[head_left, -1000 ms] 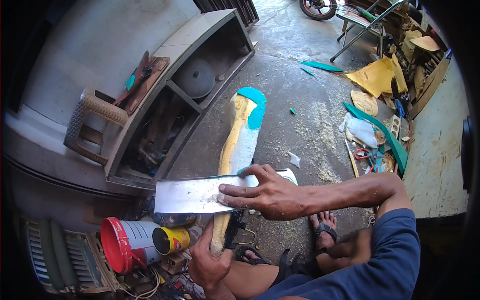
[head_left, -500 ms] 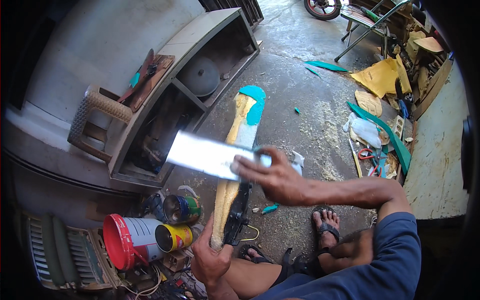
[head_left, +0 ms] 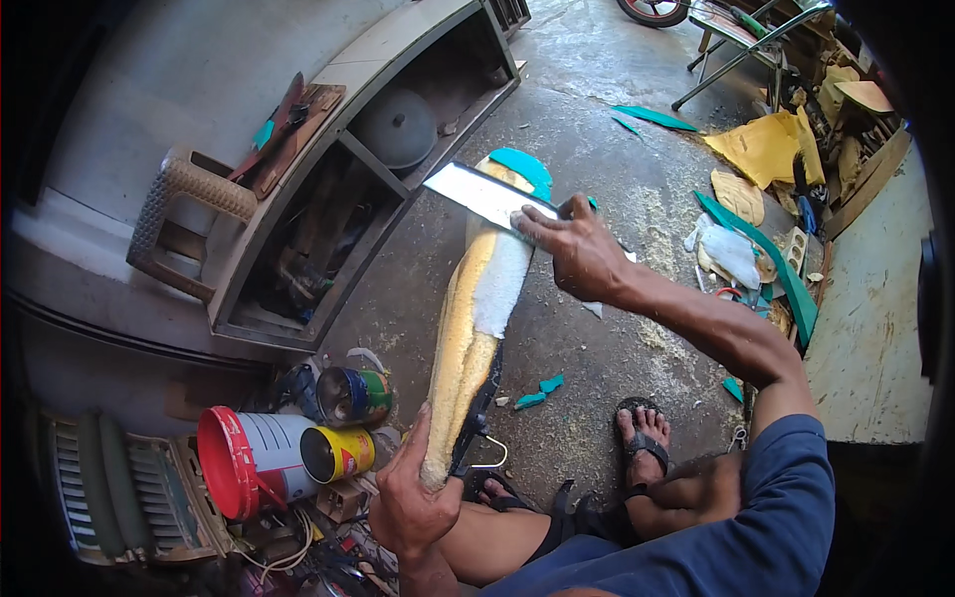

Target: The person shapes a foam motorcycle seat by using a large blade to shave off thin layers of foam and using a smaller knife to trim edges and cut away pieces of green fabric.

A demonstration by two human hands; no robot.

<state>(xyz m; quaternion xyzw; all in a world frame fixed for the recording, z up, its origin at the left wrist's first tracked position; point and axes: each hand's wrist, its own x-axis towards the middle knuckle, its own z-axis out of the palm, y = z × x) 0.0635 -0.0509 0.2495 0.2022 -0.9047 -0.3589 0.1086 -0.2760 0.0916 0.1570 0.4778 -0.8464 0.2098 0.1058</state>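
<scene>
A long motorcycle seat (head_left: 460, 328) of yellow foam leans away from me. It has a white foam layer along its right side, a teal piece at the far end and a black base underneath. My left hand (head_left: 418, 507) is closed around its near end. My right hand (head_left: 582, 249) grips one end of a wide, flat, shiny metal blade (head_left: 477, 196), fingers pressed on its face and thumb hidden from sight. The blade lies across the seat close to the teal end; whether its edge touches the foam, I cannot tell.
Pale foam crumbs and teal scraps (head_left: 532, 400) litter the floor. At left, a red-rimmed white bucket (head_left: 274, 453) and a yellow can (head_left: 343, 453) stand below a low cabinet (head_left: 343, 90). Yellow foam sheets (head_left: 756, 149) and a long teal strip (head_left: 761, 249) lie at right, beside a panel (head_left: 875, 318).
My right hand has carried the blade forward along the seat, from its middle to near the far end. My left hand keeps its hold on the near end.
</scene>
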